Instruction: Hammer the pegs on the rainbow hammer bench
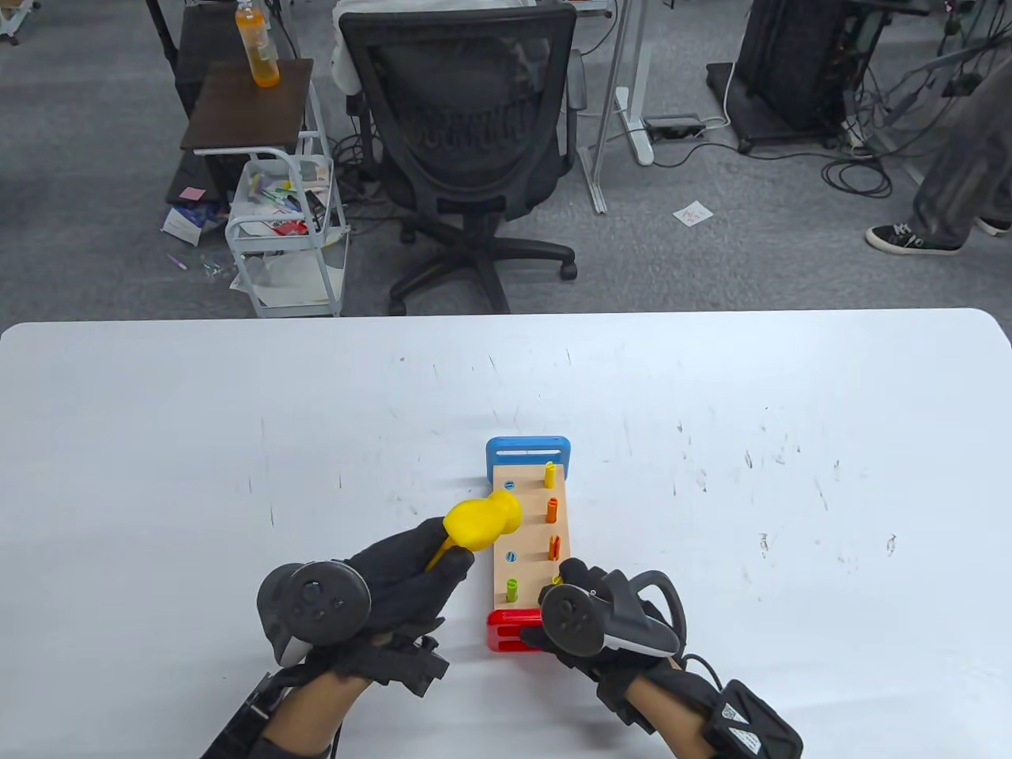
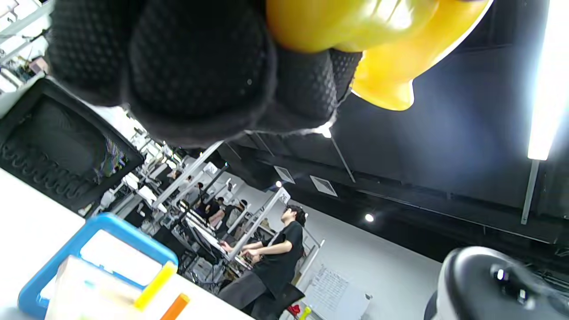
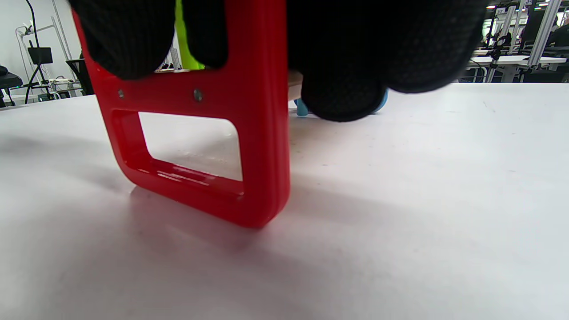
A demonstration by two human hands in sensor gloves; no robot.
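Note:
The hammer bench point(image 1: 523, 518) lies on the white table, a wooden top between a blue end point(image 1: 528, 454) at the far side and a red end point(image 1: 512, 629) near me. Yellow point(image 1: 549, 473), orange point(image 1: 552, 511), darker orange point(image 1: 553, 547) and green point(image 1: 512, 589) pegs stand up from it; two blue pegs sit flush. My left hand point(image 1: 411, 573) grips the yellow hammer point(image 1: 477, 523) by its handle, its head raised over the bench's left edge. My right hand point(image 1: 581, 605) grips the red end, fingers over its top point(image 3: 231, 111).
The white table point(image 1: 237, 443) stretches wide on both sides of the bench. A black office chair point(image 1: 466, 126) and a small cart point(image 1: 288, 229) stand on the floor beyond the far edge.

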